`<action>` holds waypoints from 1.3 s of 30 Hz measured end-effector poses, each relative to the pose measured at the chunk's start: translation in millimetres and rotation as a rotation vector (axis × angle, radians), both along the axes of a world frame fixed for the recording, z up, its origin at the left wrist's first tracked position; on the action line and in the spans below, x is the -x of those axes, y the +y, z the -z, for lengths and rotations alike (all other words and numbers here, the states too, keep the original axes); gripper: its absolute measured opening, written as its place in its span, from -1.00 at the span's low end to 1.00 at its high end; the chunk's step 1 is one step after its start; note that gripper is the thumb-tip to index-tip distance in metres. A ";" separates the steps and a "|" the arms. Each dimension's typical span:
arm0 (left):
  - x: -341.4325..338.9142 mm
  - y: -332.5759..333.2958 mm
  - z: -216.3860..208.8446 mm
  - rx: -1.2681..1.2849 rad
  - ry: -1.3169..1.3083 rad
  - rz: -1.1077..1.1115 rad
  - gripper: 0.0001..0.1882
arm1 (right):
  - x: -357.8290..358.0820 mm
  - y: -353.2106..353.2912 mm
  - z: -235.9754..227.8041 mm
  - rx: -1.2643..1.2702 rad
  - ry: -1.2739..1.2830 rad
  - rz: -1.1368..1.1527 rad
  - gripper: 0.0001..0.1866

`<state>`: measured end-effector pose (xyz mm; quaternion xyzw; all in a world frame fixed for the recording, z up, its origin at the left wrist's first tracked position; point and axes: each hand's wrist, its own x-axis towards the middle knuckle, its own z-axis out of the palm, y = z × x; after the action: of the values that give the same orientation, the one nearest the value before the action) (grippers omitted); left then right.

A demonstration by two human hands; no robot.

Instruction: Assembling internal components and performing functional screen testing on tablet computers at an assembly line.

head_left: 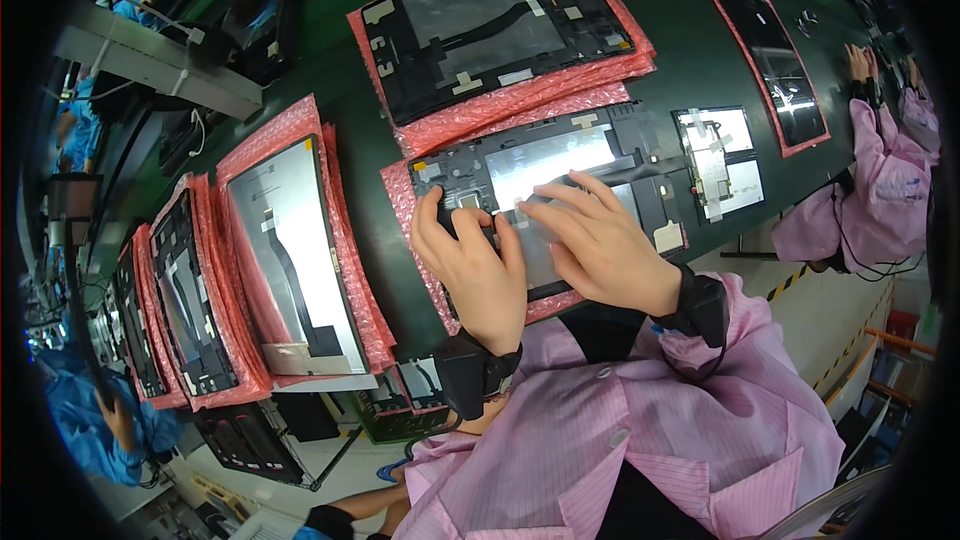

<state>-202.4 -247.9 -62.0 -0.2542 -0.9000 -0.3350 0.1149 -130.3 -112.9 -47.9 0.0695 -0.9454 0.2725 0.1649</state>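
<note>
Both my hands rest over a black tablet-like device housing (460,172) with a shiny silver plate (545,165) in its middle. My left hand (470,265) is at the housing's left part, fingers bent and apart, with no held thing showing. My right hand (605,250) reaches over the silver plate, fingers stretched out and empty as far as I see; the fingertips appear to touch the plate. Pink bubble wrap (400,190) lies under the housing. To the right sits a circuit board assembly (712,165) beside silver panels, linked by a dark cable to the housing.
Beyond is another black housing (480,25) on stacked pink bubble wrap. To the left stand a silver display panel (290,260) and further housings (190,290) on bubble wrap. A dark glossy panel (770,70) lies far right, near a co-worker's pink sleeve (880,170). A grey beam (160,55) crosses at upper left.
</note>
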 end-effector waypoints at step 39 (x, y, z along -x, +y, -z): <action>-65.8 -81.3 -2.6 -0.188 -0.080 -0.141 -0.62 | -35.4 4.7 1.9 -0.151 -0.181 -0.210 -0.37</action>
<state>-136.6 -329.2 -59.4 -0.1650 -0.8840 -0.4191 0.1255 -94.8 -108.2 -49.7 0.1552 -0.9618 0.2212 0.0440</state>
